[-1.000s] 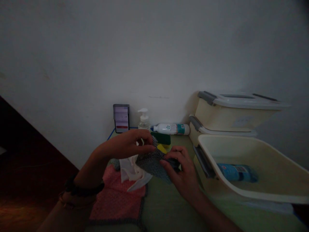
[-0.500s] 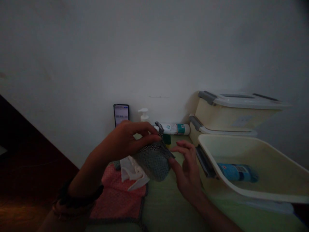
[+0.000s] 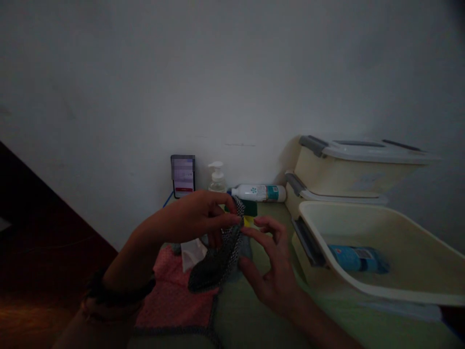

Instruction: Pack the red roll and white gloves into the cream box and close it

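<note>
My left hand [image 3: 192, 215] pinches the checked black-and-white trim of a grey-green cloth [image 3: 212, 269] between thumb and fingers. The cloth hangs below it, showing a dark side and part of a paler, textured side; its full shape is unclear in the dim light. To the right, my right hand [image 3: 276, 266] has its thumb and fingers apart beside the cloth's trim. Its index fingertip is at the edge, and I cannot tell whether it touches. Below lie a red-pink cloth [image 3: 174, 300] with a dark border and a white cloth [image 3: 192, 253], partly covered.
A phone [image 3: 183, 177] leans on the wall near a pump bottle [image 3: 217, 180]. A white bottle [image 3: 259, 192] lies behind a green-and-yellow sponge [image 3: 250, 208]. Stacked cream bins [image 3: 352, 177] stand right; an open bin [image 3: 392, 291] holds a blue packet [image 3: 358, 258].
The cloth has turned and dropped, its dark side now showing over the white cloth. My right hand has moved left and its thumb has come off the trim. The phone's screen differs.
</note>
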{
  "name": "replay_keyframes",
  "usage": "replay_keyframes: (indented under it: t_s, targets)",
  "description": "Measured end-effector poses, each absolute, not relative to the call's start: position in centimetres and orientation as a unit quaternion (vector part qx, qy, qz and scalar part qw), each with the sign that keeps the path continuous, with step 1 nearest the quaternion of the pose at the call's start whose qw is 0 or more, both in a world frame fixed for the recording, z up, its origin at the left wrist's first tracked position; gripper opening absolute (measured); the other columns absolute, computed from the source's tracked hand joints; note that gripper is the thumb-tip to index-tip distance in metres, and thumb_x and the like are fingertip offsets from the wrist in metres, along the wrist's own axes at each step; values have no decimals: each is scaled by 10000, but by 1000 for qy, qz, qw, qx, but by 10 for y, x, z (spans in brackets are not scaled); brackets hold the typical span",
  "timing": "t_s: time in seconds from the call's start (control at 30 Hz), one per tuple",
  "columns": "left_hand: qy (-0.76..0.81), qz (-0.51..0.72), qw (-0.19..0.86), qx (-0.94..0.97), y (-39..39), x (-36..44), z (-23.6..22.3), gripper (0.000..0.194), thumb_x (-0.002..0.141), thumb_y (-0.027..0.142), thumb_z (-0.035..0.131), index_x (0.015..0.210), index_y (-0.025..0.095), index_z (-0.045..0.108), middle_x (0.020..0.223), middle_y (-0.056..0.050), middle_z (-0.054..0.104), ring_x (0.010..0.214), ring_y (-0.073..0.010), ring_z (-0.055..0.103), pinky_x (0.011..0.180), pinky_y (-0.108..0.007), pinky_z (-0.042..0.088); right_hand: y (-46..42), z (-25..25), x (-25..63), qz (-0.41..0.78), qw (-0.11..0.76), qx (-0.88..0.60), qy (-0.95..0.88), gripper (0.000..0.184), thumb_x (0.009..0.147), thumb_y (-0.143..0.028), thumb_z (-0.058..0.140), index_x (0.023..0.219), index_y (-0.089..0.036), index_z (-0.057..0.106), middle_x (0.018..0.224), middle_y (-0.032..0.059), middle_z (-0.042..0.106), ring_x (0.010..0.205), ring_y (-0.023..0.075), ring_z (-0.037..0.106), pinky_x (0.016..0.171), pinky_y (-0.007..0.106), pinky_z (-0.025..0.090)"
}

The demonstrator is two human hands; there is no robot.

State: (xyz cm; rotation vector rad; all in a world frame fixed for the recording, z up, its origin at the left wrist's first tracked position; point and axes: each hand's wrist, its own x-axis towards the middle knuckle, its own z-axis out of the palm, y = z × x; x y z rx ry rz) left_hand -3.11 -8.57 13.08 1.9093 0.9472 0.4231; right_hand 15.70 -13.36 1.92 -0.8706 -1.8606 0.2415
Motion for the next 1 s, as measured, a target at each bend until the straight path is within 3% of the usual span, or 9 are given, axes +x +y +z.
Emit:
replay_keyframes:
  t_s: [0.2,0.33,0.43,0.57,0.73,0.83,1.0]
  targets:
    - [376,271,444,767,-73,-34,125,139,817,317,577,771,186,576,565,35,617,515,-119,605,481,-184,462,-132,21,156,109,511,-322,-789,251,679,-85,542,887,-222,509,1096,50,426,1034,198,441,836,346,407]
    - [398,468,404,678,-58,-44,120,138,816,282,564,739,173,527,621,43,547,557,-89,541,545,-180,462,-128,25,158,134,422,-215,-870,53,695,-220,502,727,-203,463,737,17,522,730,171,495,670,341,386]
    - [443,548,381,599,-55,-48,122,94,846,252,510,793,176,500,606,50,512,493,-72,475,464,-158,400,-128,24,158,171,382,-199,-886,259,831,-388,425,649,-204,439,624,9,505,644,162,483,629,341,359]
    - [456,519,338,640,-63,-43,125,109,874,284,498,822,189,485,570,61,472,461,-70,425,401,-143,318,-132,24,156,240,454,-275,-813,290,927,-429,366,812,-200,502,807,46,552,777,173,523,687,333,415]
    - [394,432,371,721,-72,-32,122,150,888,342,491,841,200,477,562,67,444,470,-80,441,408,-155,324,-129,44,145,277,548,-377,-693,242,929,-414,428,1073,-224,470,919,40,507,854,168,523,749,331,454]
    - [362,436,425,706,-76,-31,124,165,874,372,512,877,209,486,594,58,502,495,-92,505,427,-165,375,-117,64,141,243,571,-401,-674,440,913,-475,451,1274,-231,393,1183,92,467,1067,193,484,906,371,422]
    - [342,491,463,654,-90,-35,140,154,822,338,575,886,211,514,595,48,595,488,-105,575,444,-178,442,-97,96,140,320,588,-321,-670,565,921,-621,201,1214,-236,492,1297,87,483,1210,202,439,1032,394,332]
